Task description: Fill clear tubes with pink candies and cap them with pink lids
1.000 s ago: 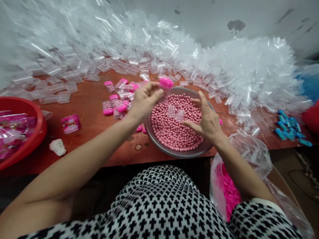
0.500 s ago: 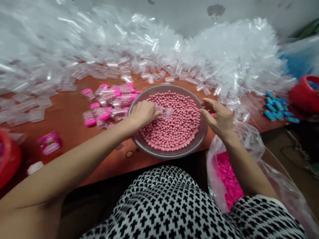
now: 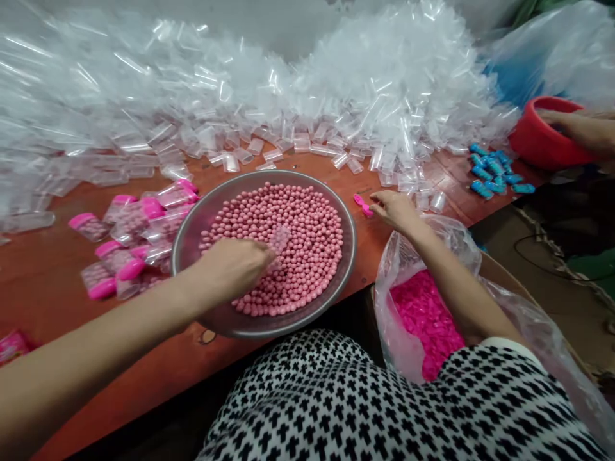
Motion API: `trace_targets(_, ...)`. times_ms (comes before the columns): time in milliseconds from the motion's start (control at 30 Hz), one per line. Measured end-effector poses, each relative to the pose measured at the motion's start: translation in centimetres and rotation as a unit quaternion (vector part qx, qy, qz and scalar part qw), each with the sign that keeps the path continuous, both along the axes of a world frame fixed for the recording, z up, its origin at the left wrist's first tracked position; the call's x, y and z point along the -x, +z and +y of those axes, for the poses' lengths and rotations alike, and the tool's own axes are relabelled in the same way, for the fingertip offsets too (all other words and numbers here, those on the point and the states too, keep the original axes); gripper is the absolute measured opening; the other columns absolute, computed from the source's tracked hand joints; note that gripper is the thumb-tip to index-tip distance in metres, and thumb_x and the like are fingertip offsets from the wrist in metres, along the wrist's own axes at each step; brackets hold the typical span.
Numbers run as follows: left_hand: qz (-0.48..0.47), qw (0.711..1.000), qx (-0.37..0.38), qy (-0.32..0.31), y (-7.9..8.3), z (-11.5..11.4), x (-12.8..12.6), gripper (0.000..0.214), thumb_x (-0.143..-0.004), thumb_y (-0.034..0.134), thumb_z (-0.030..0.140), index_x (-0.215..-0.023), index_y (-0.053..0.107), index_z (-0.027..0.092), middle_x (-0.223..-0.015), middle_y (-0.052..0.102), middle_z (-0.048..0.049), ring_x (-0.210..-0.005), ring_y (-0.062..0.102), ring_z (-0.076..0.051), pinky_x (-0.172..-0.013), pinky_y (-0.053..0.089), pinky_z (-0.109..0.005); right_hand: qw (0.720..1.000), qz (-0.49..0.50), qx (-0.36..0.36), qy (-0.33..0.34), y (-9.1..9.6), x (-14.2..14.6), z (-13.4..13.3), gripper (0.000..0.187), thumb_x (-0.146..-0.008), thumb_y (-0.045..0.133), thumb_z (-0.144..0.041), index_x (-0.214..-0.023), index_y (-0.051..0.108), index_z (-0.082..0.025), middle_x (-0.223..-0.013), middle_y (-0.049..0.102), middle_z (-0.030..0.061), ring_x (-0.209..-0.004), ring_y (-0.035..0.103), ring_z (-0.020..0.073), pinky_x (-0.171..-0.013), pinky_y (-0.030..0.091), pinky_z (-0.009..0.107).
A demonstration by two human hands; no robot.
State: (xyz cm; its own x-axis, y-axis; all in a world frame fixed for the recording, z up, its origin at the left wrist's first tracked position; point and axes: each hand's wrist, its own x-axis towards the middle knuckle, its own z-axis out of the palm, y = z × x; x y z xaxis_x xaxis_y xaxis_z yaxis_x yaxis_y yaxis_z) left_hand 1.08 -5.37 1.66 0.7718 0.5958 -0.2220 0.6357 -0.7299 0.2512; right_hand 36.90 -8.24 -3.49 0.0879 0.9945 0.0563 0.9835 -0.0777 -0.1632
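My left hand (image 3: 240, 266) is closed around a small clear plastic container (image 3: 279, 239), its end low among the pink beads (image 3: 302, 256). These round beads fill much of a wide grey metal bowl (image 3: 350, 256). On the table right of the bowl, my right hand (image 3: 394, 210) has its thumb and fingers apart, with the tips at a bright pink cap (image 3: 367, 210). A second pink piece (image 3: 358, 200) lies against that cap. Left of the bowl is a cluster of clear containers with pink caps (image 3: 129, 269), holding pink beads.
A big heap of clear empty containers (image 3: 298, 96) spans the back of the orange-brown table (image 3: 158, 346). A plastic bag (image 3: 391, 269) of pink caps (image 3: 430, 314) is under my right arm. At right, another person's hand (image 3: 583, 128) reaches into a red basin (image 3: 542, 144) near blue-filled containers (image 3: 494, 169).
The view has swung right, so the bowl appears further left. My right hand has moved off the bowl's rim toward the pink cap. Another person's hand now shows at the red basin.
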Motion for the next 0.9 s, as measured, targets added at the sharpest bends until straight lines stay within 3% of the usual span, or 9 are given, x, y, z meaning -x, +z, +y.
trace_targets(67,0.076,0.995,0.004,-0.067,-0.5,-1.1,-2.0,0.026,-0.086,0.043,0.009,-0.074,0.066,0.015,-0.080,0.072,-0.0142,-0.072,0.067,-0.026,-0.063,0.044,-0.034,0.999,-0.034,0.017,0.030,-0.1,0.1,0.4,0.038,-0.094,0.050,-0.020,-0.129,0.064,-0.018,-0.128,0.067,0.0150,-0.111,0.065,0.0300,-0.087,0.052,0.041)
trace_targets(133,0.093,0.992,-0.003,-0.086,-1.2,-1.7,-4.1,0.026,-0.085,0.042,0.005,-0.081,0.066,0.014,-0.087,0.073,-0.0149,-0.077,0.068,-0.025,-0.067,0.045,-0.033,0.991,-0.076,0.026,0.103,-0.2,-0.1,0.6,0.043,-0.096,0.044,-0.015,-0.137,0.058,-0.021,-0.141,0.059,0.0140,-0.121,0.059,0.0313,-0.086,0.052,0.041)
trace_targets(233,0.015,0.999,0.018,-0.036,-2.3,-1.7,-6.2,0.019,-0.082,0.047,0.005,-0.079,0.062,0.014,-0.081,0.071,-0.0121,-0.075,0.067,-0.024,-0.069,0.046,-0.033,0.965,-0.126,0.053,0.224,-0.6,-1.2,0.9,0.040,-0.097,0.042,-0.012,-0.131,0.061,-0.021,-0.145,0.055,0.0116,-0.124,0.055,0.0272,-0.090,0.050,0.038)
trace_targets(333,-0.146,0.978,0.145,0.028,-2.9,-1.0,-6.5,0.008,-0.083,0.056,0.015,-0.075,0.058,0.017,-0.073,0.067,-0.0050,-0.070,0.063,-0.019,-0.069,0.048,-0.031,0.952,-0.138,0.077,0.262,-1.2,-2.2,1.0,0.030,-0.099,0.045,-0.018,-0.119,0.068,-0.019,-0.128,0.065,0.0118,-0.111,0.060,0.0235,-0.089,0.049,0.034)
trace_targets(467,-0.378,0.840,0.373,0.113,-2.9,-0.7,-5.5,0.015,-0.079,0.068,0.027,-0.083,0.058,0.017,-0.081,0.068,-0.0033,-0.076,0.065,-0.016,-0.072,0.052,-0.030,0.968,-0.110,0.034,0.224,-2.1,-2.5,0.9,0.029,-0.098,0.049,-0.028,-0.106,0.073,-0.013,-0.115,0.070,0.0166,-0.105,0.061,0.0271,-0.091,0.048,0.039)
trace_targets(533,-0.439,0.775,0.433,0.136,-2.6,-0.8,-4.9,0.018,-0.077,0.072,0.024,-0.086,0.059,0.016,-0.089,0.070,-0.0049,-0.083,0.067,-0.015,-0.078,0.053,-0.031,0.985,-0.050,-0.009,0.164,-2.3,-2.2,0.7,0.027,-0.096,0.052,-0.028,-0.102,0.073,-0.013,-0.111,0.072,0.0177,-0.102,0.063,0.0278,-0.089,0.049,0.040)
trace_targets(600,-0.474,0.732,0.466,0.153,-2.3,-1.0,-4.4,0.020,-0.077,0.074,0.022,-0.089,0.061,0.015,-0.094,0.071,-0.0057,-0.087,0.068,-0.015,-0.081,0.054,-0.031,0.991,0.054,-0.071,0.096,-2.1,-1.7,0.3,0.026,-0.092,0.055,-0.029,-0.104,0.072,-0.015,-0.106,0.074,0.0151,-0.092,0.066,0.0256,-0.083,0.051,0.039)
trace_targets(733,-0.513,0.708,0.465,0.141,-1.9,-1.4,-3.9,0.025,-0.077,0.078,0.025,-0.098,0.067,0.015,-0.100,0.073,-0.0062,-0.090,0.068,-0.014,-0.084,0.054,-0.029,0.941,0.288,-0.170,0.044,0.0,0.9,-0.9,0.029,-0.086,0.062,-0.036,-0.108,0.070,-0.019,-0.088,0.073,0.0044,-0.068,0.064,0.0170,-0.069,0.053,0.033)
trace_targets(900,-0.535,0.718,0.430,0.116,-1.6,-1.6,-3.3,0.025,-0.081,0.076,0.028,-0.101,0.070,0.015,-0.104,0.073,-0.0073,-0.095,0.068,-0.016,-0.088,0.055,-0.031,0.902,0.377,-0.185,0.104,4.5,5.4,-2.8,0.027,-0.086,0.066,-0.035,-0.109,0.070,-0.021,-0.081,0.070,0.0002,-0.065,0.062,0.0140,-0.066,0.053,0.030)
